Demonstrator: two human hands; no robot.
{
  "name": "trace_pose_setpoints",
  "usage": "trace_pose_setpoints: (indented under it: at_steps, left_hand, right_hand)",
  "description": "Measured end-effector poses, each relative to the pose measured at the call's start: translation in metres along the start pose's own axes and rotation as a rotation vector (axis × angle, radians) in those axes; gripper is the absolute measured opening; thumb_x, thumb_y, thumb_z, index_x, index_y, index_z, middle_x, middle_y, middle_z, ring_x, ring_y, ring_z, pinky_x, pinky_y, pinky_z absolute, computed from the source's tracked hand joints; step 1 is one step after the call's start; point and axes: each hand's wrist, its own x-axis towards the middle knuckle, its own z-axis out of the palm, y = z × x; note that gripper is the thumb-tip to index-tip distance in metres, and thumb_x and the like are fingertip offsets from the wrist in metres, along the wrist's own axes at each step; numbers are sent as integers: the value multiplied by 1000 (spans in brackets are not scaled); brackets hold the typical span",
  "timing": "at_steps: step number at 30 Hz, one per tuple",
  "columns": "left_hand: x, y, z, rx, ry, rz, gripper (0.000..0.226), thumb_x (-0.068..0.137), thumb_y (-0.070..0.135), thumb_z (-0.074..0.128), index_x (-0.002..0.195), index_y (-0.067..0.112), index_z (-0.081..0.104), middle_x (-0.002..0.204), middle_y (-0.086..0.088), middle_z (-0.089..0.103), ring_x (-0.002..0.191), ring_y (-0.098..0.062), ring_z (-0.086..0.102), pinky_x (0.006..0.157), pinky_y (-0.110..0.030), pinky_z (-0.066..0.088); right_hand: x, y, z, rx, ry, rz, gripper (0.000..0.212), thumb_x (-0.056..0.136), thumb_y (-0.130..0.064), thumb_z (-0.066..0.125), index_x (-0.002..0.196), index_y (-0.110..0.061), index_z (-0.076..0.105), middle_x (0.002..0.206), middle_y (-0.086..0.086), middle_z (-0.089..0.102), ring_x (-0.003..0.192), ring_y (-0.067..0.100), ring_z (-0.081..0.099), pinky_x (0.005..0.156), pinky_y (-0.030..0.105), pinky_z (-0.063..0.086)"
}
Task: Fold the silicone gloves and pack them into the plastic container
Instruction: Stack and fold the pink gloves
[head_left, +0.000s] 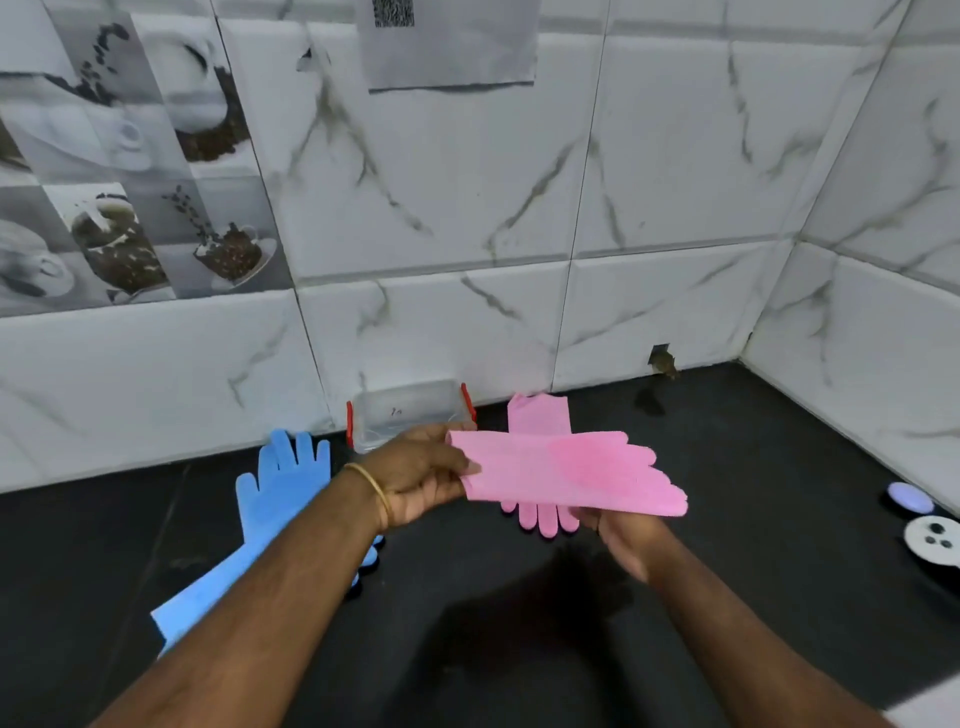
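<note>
A pink glove (566, 470) is gripped by the left hand (421, 475) (cuff, nine o'clock) and right hand (621, 535) (fingers, four o'clock).

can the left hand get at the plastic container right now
Probably not yet: the left hand grips the cuff of the held pink glove. The plastic container sits open just beyond it against the wall, with nothing between, so the path looks free once it lets go.

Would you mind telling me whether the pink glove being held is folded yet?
Not yet: the pink glove is stretched out flat between the left hand and right hand.
</note>
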Motion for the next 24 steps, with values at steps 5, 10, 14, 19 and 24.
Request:
trace_pose_setpoints:
  at_steps: [5,10,14,19,24]
  left_hand:
    - [2,-48,-17,-30,4,-24,59,77,-27,53,124,7,61,125,-19,57,116,-36,57,83,-46,58]
    - [6,-84,-28,91,154,-47,41,79,-24,53,109,-1,70,125,-21,59,113,-36,59,84,-42,59]
    - [11,-106,-25,159,222,-66,47,76,-18,65,118,5,64,122,-19,62,108,-33,64,87,-47,57]
    - [17,-125,-20,338,301,-107,62,74,-19,67,126,14,57,123,-13,58,107,-31,63,81,-45,60]
    - [20,-136,-24,472,391,-193,71,72,-19,66,131,18,54,126,-8,51,107,-30,59,80,-46,60]
  right_hand:
    - [-10,37,-21,777,276,163,35,104,-9,23,96,-15,57,71,1,76,66,17,74,61,31,61]
    - [-14,52,-48,904,397,234,41,98,-53,38,100,-20,64,102,8,67,94,26,65,84,42,54]
    - [-13,52,-61,966,226,313,82,74,-79,56,116,-10,72,116,20,71,111,40,66,101,56,46]
    - [0,60,-63,864,242,411,33,80,-18,43,97,-5,68,85,16,73,76,34,73,73,43,57]
    - [2,72,-72,800,229,472,31,80,-17,42,95,-5,67,82,15,71,81,33,66,76,42,53]
